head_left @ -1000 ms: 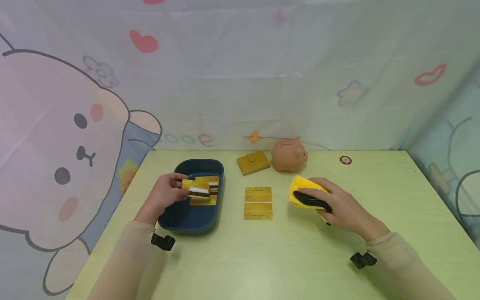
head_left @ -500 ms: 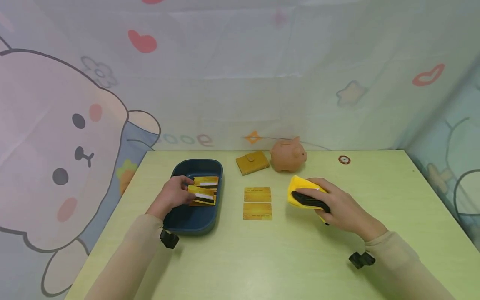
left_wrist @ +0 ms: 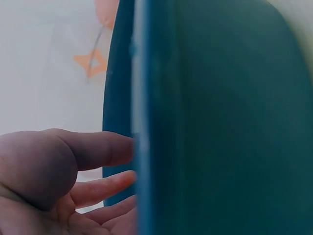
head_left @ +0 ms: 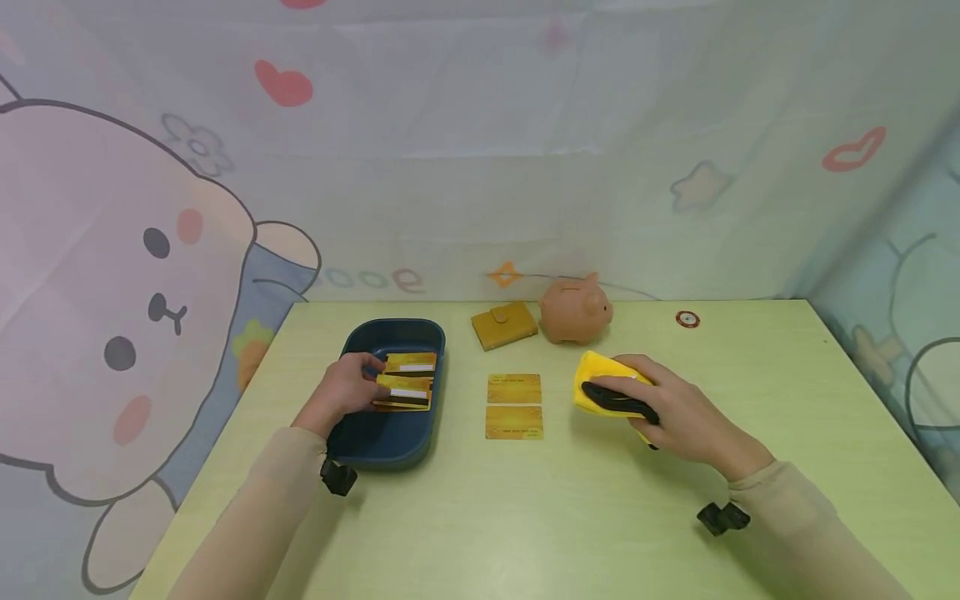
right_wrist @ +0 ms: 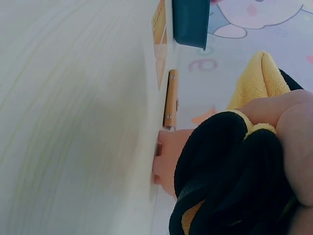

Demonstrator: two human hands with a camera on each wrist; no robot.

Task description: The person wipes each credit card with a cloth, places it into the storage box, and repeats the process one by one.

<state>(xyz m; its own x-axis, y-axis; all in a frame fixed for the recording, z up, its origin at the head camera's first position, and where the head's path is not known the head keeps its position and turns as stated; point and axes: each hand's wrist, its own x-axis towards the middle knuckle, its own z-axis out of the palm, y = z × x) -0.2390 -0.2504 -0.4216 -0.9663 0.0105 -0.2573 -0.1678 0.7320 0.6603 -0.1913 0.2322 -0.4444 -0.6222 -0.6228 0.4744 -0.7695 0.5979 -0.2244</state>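
Reaching into a dark blue bin (head_left: 382, 450), my left hand (head_left: 345, 392) pinches a gold bank card (head_left: 405, 389) at its left edge. The card's striped back faces up, and it overlaps other gold cards (head_left: 411, 362) in the bin. In the left wrist view the bin wall (left_wrist: 225, 122) hides the fingertips and the card. My right hand (head_left: 678, 408) grips a folded yellow-and-black plush cloth (head_left: 603, 379) above the right of the table. Its black folds (right_wrist: 220, 166) bunch under the fingers in the right wrist view. Two gold cards (head_left: 513, 389) lie one below the other between the hands.
A mustard card wallet (head_left: 505, 325) lies at the back of the table, beside a pink piggy bank (head_left: 573, 312). Farther right is a small round red-and-white chip (head_left: 687, 319). A printed cloth backdrop (head_left: 480, 167) rises behind the table (head_left: 480, 517).
My left hand has moved right and lowered its card onto the others in the bin; in the last half second the card settled flatter. My right hand and the cloth have stayed put.
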